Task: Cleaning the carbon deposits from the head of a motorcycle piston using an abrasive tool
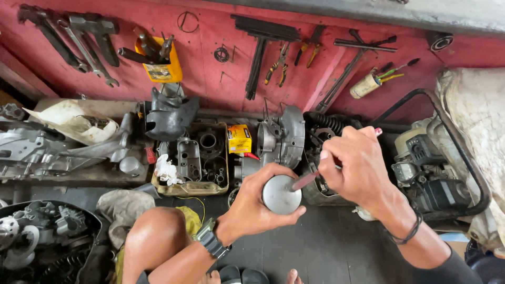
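**Scraping the piston crown**

The left hand point(252, 208) grips a round metal piston point(281, 194), crown up, just in front of the grey engine casing point(281, 138). The right hand point(353, 165) pinches a thin red-handled tool point(305, 180) (tip touching the crown). Judging by this, cleaning is underway; steady strokes seem needed.

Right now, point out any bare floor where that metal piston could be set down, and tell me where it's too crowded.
Bare dark floor lies below both hands, between the knee and the right forearm. The left hand holds the piston just above it. Crowded: the tray of engine parts, the engine case and the small engine along the red wall.
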